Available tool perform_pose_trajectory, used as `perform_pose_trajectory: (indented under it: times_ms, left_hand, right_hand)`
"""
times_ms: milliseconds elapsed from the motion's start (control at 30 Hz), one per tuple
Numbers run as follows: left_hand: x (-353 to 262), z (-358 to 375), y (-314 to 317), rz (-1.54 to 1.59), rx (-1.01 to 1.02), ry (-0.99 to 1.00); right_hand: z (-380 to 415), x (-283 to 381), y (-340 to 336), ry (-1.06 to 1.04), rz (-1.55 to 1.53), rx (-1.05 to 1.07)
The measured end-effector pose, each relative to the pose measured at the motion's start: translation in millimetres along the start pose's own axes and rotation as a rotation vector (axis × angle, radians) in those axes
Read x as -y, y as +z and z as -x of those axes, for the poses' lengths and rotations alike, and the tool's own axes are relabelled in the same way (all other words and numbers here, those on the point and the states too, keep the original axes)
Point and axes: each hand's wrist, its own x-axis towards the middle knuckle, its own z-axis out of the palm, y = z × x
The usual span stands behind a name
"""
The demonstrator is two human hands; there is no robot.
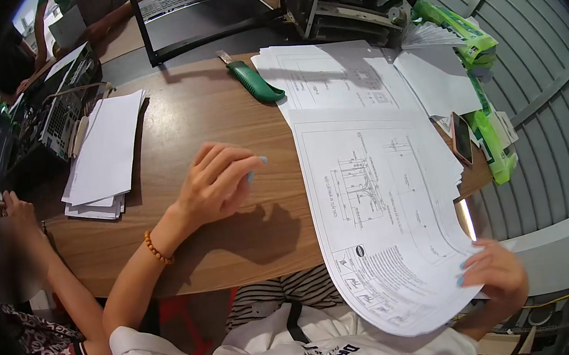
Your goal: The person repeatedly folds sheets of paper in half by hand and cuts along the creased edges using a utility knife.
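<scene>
My left hand (220,180), a beaded bracelet on its wrist, is over the wooden table (190,125) left of the papers. Its fingers are loosely curled together and nothing shows in them. At the lower right, my right hand (499,270) pinches the corner of a large printed drawing sheet (375,196). That sheet bends over the table's front edge and lies partly across other drawings (329,70). A green cutter (255,81) with its blade showing touches the left side of the papers.
White papers (104,150) are stacked at the left, beside dark equipment (53,124). A laptop (204,14) and an opened machine (350,7) stand at the back. A phone (461,138) and green packets (493,143) lie right. Another person's arm (60,267) is at the left.
</scene>
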Motion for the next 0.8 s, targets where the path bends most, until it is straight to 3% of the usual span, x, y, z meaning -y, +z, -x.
perform_pose_trajectory:
  times_ms: [67,133,233,300,333,367,433,500,533,600,800]
  left_hand:
    - [-8,-11,-3,-0.058,-0.146,0.031]
    - [-30,-29,-7,-0.146,-0.314,0.206]
    - [-86,-62,-13,-0.120,-0.218,0.453]
    - [-129,-84,3,-0.238,-0.064,0.463]
    - [-144,-90,11,-0.267,0.106,0.377]
    - [-150,-97,27,-0.267,0.101,0.379]
    - [-149,-98,68,-0.204,0.263,0.029]
    - [-134,-90,105,-0.161,0.294,-0.045]
    - [-128,-90,116,-0.121,0.332,-0.124]
    - [-119,-83,119,-0.055,0.387,-0.185]
    - [-104,-75,121,-0.041,0.474,-0.272]
  right_hand:
    - [-22,0,-11,0.023,0.081,-0.080]
    - [-47,-14,-24,-0.017,0.140,-0.120]
    - [-96,-33,-42,-0.042,0.206,-0.027]
    - [-126,-48,-47,-0.018,0.172,0.021]
    - [-140,-57,-47,-0.018,0.151,0.019]
    - [-155,-68,-47,-0.030,0.113,0.042]
    - [-169,-84,-32,-0.040,0.085,0.059]
    - [-176,-97,-12,-0.120,0.167,-0.198]
    - [-168,-92,-2,-0.065,0.374,-0.322]
    - [-149,-74,20,0.112,0.440,-0.489]
    - [-81,-76,82,0.343,0.310,-0.387]
